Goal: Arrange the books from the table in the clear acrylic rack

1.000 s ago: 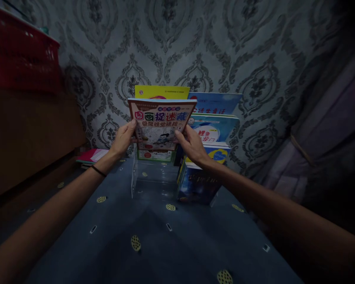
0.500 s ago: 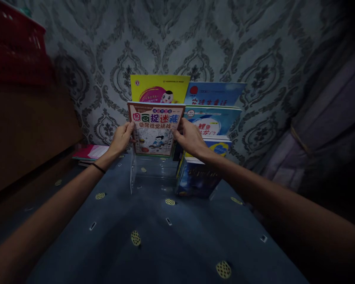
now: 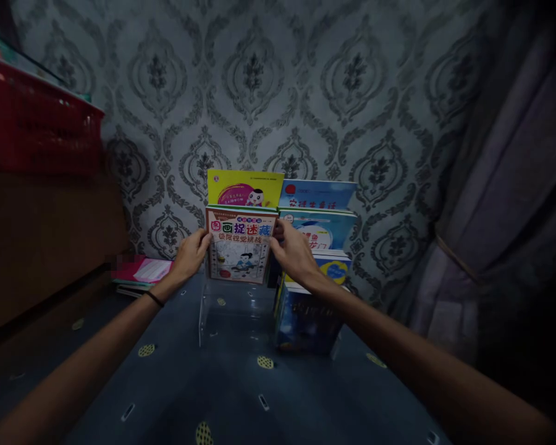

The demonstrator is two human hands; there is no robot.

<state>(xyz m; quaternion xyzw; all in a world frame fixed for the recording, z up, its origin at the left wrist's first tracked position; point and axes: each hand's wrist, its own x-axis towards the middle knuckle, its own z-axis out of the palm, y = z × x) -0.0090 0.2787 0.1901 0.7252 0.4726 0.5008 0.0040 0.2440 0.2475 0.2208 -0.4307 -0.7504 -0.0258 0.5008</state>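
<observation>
A picture book (image 3: pixel 239 256) with a brown-bordered cover and colourful title stands upright in a clear tiered rack (image 3: pixel 202 318). My left hand (image 3: pixel 191 253) grips its left edge, thumb at the front. On the opposite edge, my right hand (image 3: pixel 293 250) pinches the cover side; its other fingers are partly hidden behind. A yellow book (image 3: pixel 245 185) rises behind it. To the right, a light-blue book (image 3: pixel 338 228) and a darker blue book (image 3: pixel 324 193) stand in the back tiers, partly covered by my right hand and arm.
Several dark-blue books (image 3: pixel 306 324) fill the rack's front right tier. A pink book (image 3: pixel 139 267) tops a small pile at left. A red basket (image 3: pixel 46 123) sits on a brown cabinet (image 3: pixel 50 235). Patterned wallpaper (image 3: pixel 254 74) lies behind, a tied curtain (image 3: pixel 454 266) at right.
The view has tilted upward, so the rack appears lower. The picture book now sits lower against the yellow book and more squarely upright, with both hands still on its edges.
</observation>
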